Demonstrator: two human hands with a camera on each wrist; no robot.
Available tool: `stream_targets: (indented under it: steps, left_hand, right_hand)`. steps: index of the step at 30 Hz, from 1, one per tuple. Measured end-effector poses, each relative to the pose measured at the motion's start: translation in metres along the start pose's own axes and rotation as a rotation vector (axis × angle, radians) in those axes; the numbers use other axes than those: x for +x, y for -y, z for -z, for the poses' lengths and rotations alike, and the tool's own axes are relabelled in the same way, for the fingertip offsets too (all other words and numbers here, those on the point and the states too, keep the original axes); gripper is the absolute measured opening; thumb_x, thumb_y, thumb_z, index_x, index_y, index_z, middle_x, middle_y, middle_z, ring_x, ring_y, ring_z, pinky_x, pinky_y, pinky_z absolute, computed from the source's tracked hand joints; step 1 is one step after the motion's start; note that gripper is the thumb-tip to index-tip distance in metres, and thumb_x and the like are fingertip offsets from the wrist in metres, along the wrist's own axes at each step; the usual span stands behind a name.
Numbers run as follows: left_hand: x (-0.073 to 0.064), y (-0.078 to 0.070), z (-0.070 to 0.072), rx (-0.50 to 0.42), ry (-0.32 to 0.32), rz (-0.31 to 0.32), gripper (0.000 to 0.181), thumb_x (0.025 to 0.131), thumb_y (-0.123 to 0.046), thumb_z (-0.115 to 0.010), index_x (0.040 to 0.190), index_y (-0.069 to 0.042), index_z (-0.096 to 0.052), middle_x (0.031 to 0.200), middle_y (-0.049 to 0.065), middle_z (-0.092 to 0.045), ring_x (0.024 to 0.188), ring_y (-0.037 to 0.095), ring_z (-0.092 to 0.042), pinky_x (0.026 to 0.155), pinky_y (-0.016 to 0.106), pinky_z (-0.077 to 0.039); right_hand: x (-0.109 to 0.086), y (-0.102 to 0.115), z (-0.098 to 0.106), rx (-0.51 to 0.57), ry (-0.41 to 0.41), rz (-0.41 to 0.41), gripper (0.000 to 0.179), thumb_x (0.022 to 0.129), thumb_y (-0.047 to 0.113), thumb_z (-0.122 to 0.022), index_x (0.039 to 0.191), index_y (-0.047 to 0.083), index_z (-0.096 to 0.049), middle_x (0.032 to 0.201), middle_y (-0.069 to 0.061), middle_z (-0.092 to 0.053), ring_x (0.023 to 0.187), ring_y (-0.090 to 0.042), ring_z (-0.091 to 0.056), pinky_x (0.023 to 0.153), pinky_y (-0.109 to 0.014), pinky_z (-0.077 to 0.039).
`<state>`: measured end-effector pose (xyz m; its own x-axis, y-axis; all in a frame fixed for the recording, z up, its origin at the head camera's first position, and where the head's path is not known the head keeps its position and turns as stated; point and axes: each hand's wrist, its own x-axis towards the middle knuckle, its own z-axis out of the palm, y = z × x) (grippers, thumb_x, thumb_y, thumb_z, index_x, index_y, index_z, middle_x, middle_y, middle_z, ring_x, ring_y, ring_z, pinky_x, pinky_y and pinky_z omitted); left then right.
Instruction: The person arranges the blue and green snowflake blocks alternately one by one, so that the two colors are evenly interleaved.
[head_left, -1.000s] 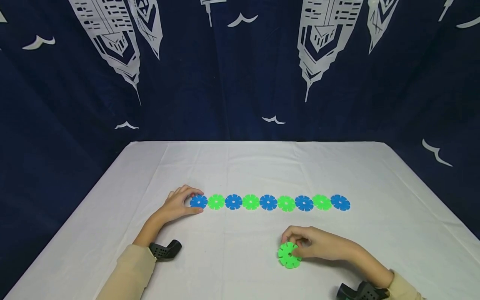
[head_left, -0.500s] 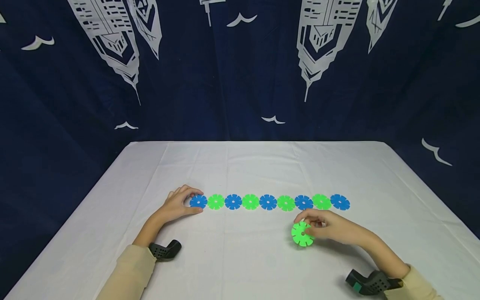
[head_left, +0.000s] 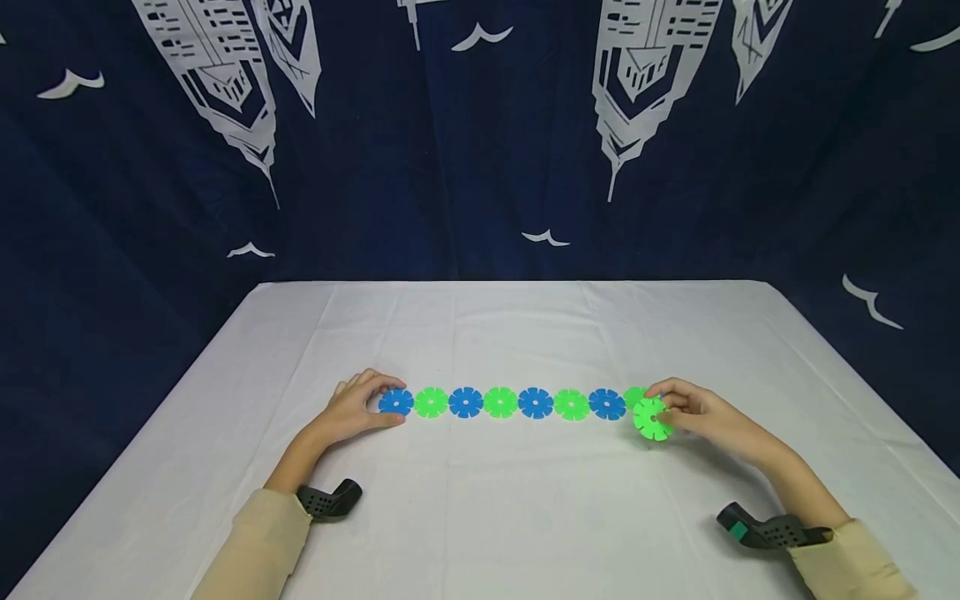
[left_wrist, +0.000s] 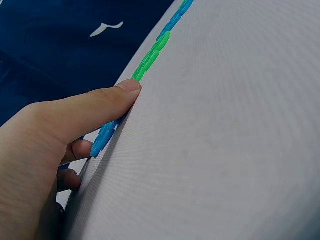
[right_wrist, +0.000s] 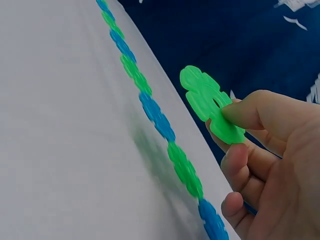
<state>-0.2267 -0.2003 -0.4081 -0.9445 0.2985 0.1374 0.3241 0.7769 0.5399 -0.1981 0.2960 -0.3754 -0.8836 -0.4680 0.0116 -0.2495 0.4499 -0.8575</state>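
Flat flower-shaped notched discs, blue and green by turns, lie in a straight row on the table. My left hand (head_left: 352,410) holds the blue disc (head_left: 395,402) at the row's left end between thumb and fingers; the left wrist view shows the thumb along that blue disc (left_wrist: 103,137). A loose green disc (head_left: 648,419) is pinched in my right hand (head_left: 708,417), raised over the right end of the row. In the right wrist view this green disc (right_wrist: 200,95) is tilted and apart from the row. The last blue disc (right_wrist: 212,220) is mostly hidden in the head view.
A white cloth covers the table (head_left: 487,508), and its far edge meets a dark blue curtain (head_left: 450,167) with white building and bird prints. Black wrist cameras (head_left: 330,498) sit on both wrists, close above the cloth.
My right hand has carried the green disc forward and to the right, from the near side of the table to the row's right end. The left hand and the row stay in place.
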Motion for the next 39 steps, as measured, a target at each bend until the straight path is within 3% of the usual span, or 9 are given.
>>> stream_targets:
  steps: [8, 13, 21, 26, 29, 33, 36, 39]
  left_hand:
    - [0.000, 0.001, 0.000, 0.001, 0.004, 0.001, 0.050, 0.070, -0.042, -0.074, 0.113, -0.021, -0.060, 0.102, -0.001, -0.054, 0.095, 0.015, -0.046, 0.076, 0.031, -0.025]
    - [0.000, 0.000, 0.000, -0.006, 0.003, 0.005, 0.049, 0.069, -0.042, -0.074, 0.112, -0.022, -0.060, 0.101, -0.002, -0.053, 0.095, 0.014, -0.045, 0.075, 0.030, -0.024]
    - [-0.001, 0.000, -0.001, -0.001, 0.002, 0.003, 0.049, 0.070, -0.041, -0.074, 0.112, -0.021, -0.060, 0.102, -0.001, -0.054, 0.095, 0.015, -0.045, 0.076, 0.031, -0.025]
    - [0.000, 0.000, 0.000, 0.002, -0.004, -0.005, 0.049, 0.070, -0.042, -0.074, 0.112, -0.021, -0.061, 0.101, -0.001, -0.054, 0.095, 0.015, -0.046, 0.075, 0.031, -0.025]
    - [0.000, 0.000, 0.000, 0.003, -0.001, -0.002, 0.050, 0.070, -0.043, -0.073, 0.112, -0.021, -0.060, 0.101, -0.001, -0.054, 0.095, 0.015, -0.045, 0.075, 0.031, -0.025]
    - [0.000, -0.001, 0.000, -0.003, 0.003, 0.005, 0.050, 0.070, -0.043, -0.074, 0.112, -0.021, -0.060, 0.101, -0.001, -0.053, 0.096, 0.015, -0.045, 0.075, 0.031, -0.025]
    - [0.001, -0.001, 0.000, -0.004, 0.002, 0.002, 0.049, 0.070, -0.042, -0.074, 0.112, -0.022, -0.060, 0.101, -0.002, -0.053, 0.096, 0.014, -0.045, 0.075, 0.031, -0.025]
    - [0.000, 0.000, 0.000, 0.000, 0.000, -0.004, 0.050, 0.070, -0.043, -0.074, 0.113, -0.022, -0.060, 0.101, -0.002, -0.054, 0.095, 0.015, -0.045, 0.075, 0.031, -0.025]
  right_hand:
    - [-0.010, -0.018, 0.022, -0.022, -0.159, -0.075, 0.021, 0.092, 0.016, -0.051, 0.113, 0.018, -0.048, 0.082, 0.014, -0.054, 0.071, -0.008, -0.046, 0.058, -0.026, -0.037]
    - [-0.013, -0.033, 0.033, -0.060, -0.294, -0.119, 0.021, 0.091, 0.018, -0.051, 0.110, 0.027, -0.046, 0.083, 0.024, -0.053, 0.069, -0.002, -0.045, 0.058, -0.023, -0.037]
    - [-0.018, -0.055, 0.036, -0.164, -0.515, -0.181, 0.025, 0.092, 0.022, -0.050, 0.112, 0.009, -0.043, 0.080, 0.036, -0.046, 0.075, 0.013, -0.042, 0.063, -0.011, -0.035]
    - [-0.018, -0.059, 0.036, -0.195, -0.592, -0.199, 0.035, 0.091, 0.018, -0.048, 0.116, -0.004, -0.038, 0.074, 0.036, -0.044, 0.068, 0.009, -0.041, 0.058, -0.014, -0.036]
    - [-0.017, -0.062, 0.035, -0.242, -0.613, -0.214, 0.038, 0.091, 0.016, -0.048, 0.119, -0.007, -0.037, 0.074, 0.028, -0.047, 0.064, 0.005, -0.040, 0.054, -0.017, -0.036]
    - [-0.018, -0.064, 0.032, -0.353, -0.617, -0.241, 0.039, 0.092, 0.018, -0.045, 0.122, -0.006, -0.040, 0.086, 0.000, -0.055, 0.064, -0.003, -0.037, 0.052, -0.021, -0.033]
    - [-0.017, -0.065, 0.030, -0.429, -0.613, -0.229, 0.037, 0.092, 0.016, -0.043, 0.120, -0.007, -0.044, 0.098, -0.020, -0.051, 0.070, -0.009, -0.038, 0.054, -0.020, -0.032]
    - [-0.016, -0.065, 0.028, -0.484, -0.605, -0.196, 0.033, 0.090, 0.011, -0.043, 0.115, -0.010, -0.047, 0.105, -0.027, -0.045, 0.077, -0.018, -0.038, 0.058, -0.019, -0.030]
